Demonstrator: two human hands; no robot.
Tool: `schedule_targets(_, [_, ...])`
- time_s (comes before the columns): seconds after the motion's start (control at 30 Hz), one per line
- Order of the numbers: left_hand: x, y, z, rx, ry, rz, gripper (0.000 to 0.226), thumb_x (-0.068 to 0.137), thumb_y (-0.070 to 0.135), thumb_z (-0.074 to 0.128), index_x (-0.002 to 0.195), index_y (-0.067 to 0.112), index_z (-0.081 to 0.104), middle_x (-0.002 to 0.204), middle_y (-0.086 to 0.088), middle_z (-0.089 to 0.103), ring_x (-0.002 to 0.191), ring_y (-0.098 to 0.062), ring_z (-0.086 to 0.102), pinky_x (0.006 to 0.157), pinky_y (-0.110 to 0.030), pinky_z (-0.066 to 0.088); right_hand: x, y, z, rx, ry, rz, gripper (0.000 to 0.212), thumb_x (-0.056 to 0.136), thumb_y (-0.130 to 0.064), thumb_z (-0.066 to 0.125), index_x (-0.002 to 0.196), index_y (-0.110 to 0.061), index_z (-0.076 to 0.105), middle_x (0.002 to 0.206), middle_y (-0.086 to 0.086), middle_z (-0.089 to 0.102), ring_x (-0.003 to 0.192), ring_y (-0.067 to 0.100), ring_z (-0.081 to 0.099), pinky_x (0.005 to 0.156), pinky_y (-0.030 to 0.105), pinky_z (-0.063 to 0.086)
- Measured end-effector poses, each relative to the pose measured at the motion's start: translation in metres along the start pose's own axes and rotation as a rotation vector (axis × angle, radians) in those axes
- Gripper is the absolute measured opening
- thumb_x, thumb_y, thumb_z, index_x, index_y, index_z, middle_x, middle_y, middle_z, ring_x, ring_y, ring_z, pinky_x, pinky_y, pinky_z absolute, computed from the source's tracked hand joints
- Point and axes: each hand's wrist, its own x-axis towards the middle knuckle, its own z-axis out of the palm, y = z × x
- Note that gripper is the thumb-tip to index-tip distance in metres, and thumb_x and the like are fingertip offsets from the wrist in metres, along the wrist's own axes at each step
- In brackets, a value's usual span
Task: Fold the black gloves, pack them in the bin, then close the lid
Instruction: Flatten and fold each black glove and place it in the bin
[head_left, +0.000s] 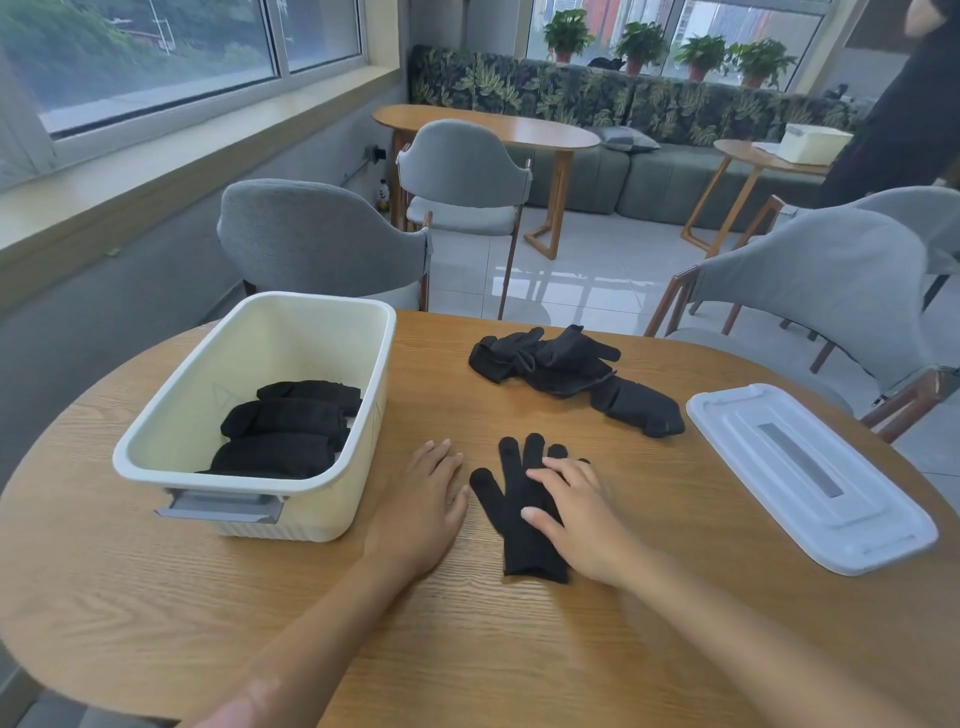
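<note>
One black glove (514, 514) lies flat on the wooden table (467, 649), fingers pointing away from me. My right hand (582, 514) rests on its right side with straight fingers. Just left of the glove, my left hand (421, 509) lies flat on the bare table, touching nothing else. A cream bin (171, 415) at the left holds three folded black gloves (285, 431). A loose heap of black gloves (566, 371) sits farther back in the middle. The white lid (810, 473) lies top up at the right.
Grey chairs (322, 239) stand behind the table at the left and at the right (815, 291). Beyond them are other wooden tables, a patterned sofa and potted plants. A person in dark clothes stands at the far right edge.
</note>
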Motion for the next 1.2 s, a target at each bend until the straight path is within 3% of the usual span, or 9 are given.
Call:
schedule_targets(0.3, [0.002, 0.0, 0.0, 0.012, 0.003, -0.003, 0.052, 0.104, 0.048, 0.036, 0.153, 0.028, 0.038, 0.163, 0.013, 0.025, 0.152, -0.006, 0.012, 0.121, -0.027, 0.017, 0.076, -0.013, -0.04, 0.044, 0.15, 0.058, 0.045, 0.1, -0.04, 0.053, 0.143, -0.03, 0.048, 0.158, 0.0, 0.029, 0.148, 0.021, 0.017, 0.119, 0.048, 0.024])
schedule_targets(0.53, [0.0, 0.001, -0.002, -0.001, 0.004, -0.002, 0.053, 0.104, 0.047, 0.036, 0.153, 0.028, 0.037, 0.164, 0.013, 0.023, 0.152, -0.005, 0.01, 0.122, -0.026, 0.015, 0.132, -0.02, -0.063, -0.033, 0.025, 0.119, 0.05, 0.098, -0.04, 0.058, 0.146, -0.03, 0.048, 0.164, 0.009, 0.018, 0.15, 0.031, 0.009, 0.118, 0.051, 0.021])
schedule_targets(0.63, [0.0, 0.0, -0.003, -0.002, 0.008, 0.002, 0.053, 0.104, 0.047, 0.035, 0.153, 0.027, 0.037, 0.164, 0.013, 0.023, 0.152, -0.005, 0.009, 0.122, -0.025, 0.014, 0.143, -0.017, -0.068, -0.028, 0.009, 0.141, 0.054, 0.097, -0.037, 0.06, 0.147, -0.02, 0.048, 0.159, 0.006, 0.031, 0.146, 0.032, 0.02, 0.114, 0.05, 0.027])
schedule_targets(0.73, [0.001, 0.0, -0.003, 0.011, 0.009, 0.011, 0.053, 0.104, 0.047, 0.035, 0.153, 0.027, 0.037, 0.164, 0.012, 0.023, 0.152, -0.006, 0.01, 0.122, -0.025, 0.013, 0.144, -0.011, -0.077, 0.096, 0.108, 0.147, 0.047, 0.096, -0.029, 0.063, 0.139, -0.011, 0.056, 0.146, 0.008, 0.05, 0.138, 0.029, 0.039, 0.112, 0.044, 0.037])
schedule_targets(0.87, [0.0, 0.0, -0.002, 0.011, 0.01, 0.013, 0.054, 0.104, 0.048, 0.034, 0.154, 0.027, 0.037, 0.164, 0.012, 0.024, 0.152, -0.006, 0.01, 0.123, -0.026, 0.014, 0.134, -0.001, -0.1, 0.252, 0.266, 0.158, 0.027, 0.096, -0.015, 0.063, 0.122, -0.013, 0.07, 0.13, 0.002, 0.064, 0.123, 0.02, 0.056, 0.096, 0.026, 0.041])
schedule_targets(0.97, [0.0, 0.0, -0.003, 0.008, 0.01, 0.012, 0.054, 0.104, 0.047, 0.034, 0.154, 0.027, 0.036, 0.164, 0.012, 0.023, 0.152, -0.006, 0.01, 0.122, -0.026, 0.013, 0.125, 0.005, -0.12, 0.348, 0.371, 0.182, 0.022, 0.094, -0.007, 0.064, 0.108, -0.019, 0.076, 0.119, -0.001, 0.069, 0.114, 0.017, 0.06, 0.098, 0.031, 0.048])
schedule_targets(1.03, [0.0, 0.001, -0.003, 0.001, 0.011, 0.009, 0.054, 0.104, 0.047, 0.034, 0.154, 0.027, 0.036, 0.164, 0.012, 0.023, 0.152, -0.005, 0.01, 0.122, -0.025, 0.012, 0.118, 0.007, -0.133, 0.388, 0.435, 0.197, 0.022, 0.094, -0.005, 0.064, 0.101, -0.022, 0.076, 0.11, -0.005, 0.067, 0.103, 0.013, 0.06, 0.089, 0.03, 0.052])
schedule_targets(1.1, [0.0, 0.001, -0.003, -0.004, 0.009, 0.008, 0.054, 0.104, 0.048, 0.035, 0.154, 0.027, 0.036, 0.164, 0.012, 0.023, 0.152, -0.005, 0.01, 0.121, -0.025, 0.012, 0.112, 0.008, -0.147, 0.414, 0.492, 0.204, 0.023, 0.094, -0.004, 0.063, 0.094, -0.025, 0.075, 0.106, -0.007, 0.064, 0.095, 0.008, 0.056, 0.078, 0.022, 0.046])
schedule_targets(1.2, [0.0, 0.0, -0.002, -0.014, 0.003, 0.0, 0.054, 0.104, 0.048, 0.036, 0.154, 0.027, 0.036, 0.164, 0.013, 0.022, 0.152, -0.005, 0.009, 0.121, -0.026, 0.014, 0.103, 0.011, -0.161, 0.418, 0.527, 0.191, 0.025, 0.094, -0.005, 0.064, 0.09, -0.029, 0.07, 0.106, -0.007, 0.062, 0.097, 0.008, 0.056, 0.078, 0.021, 0.045])
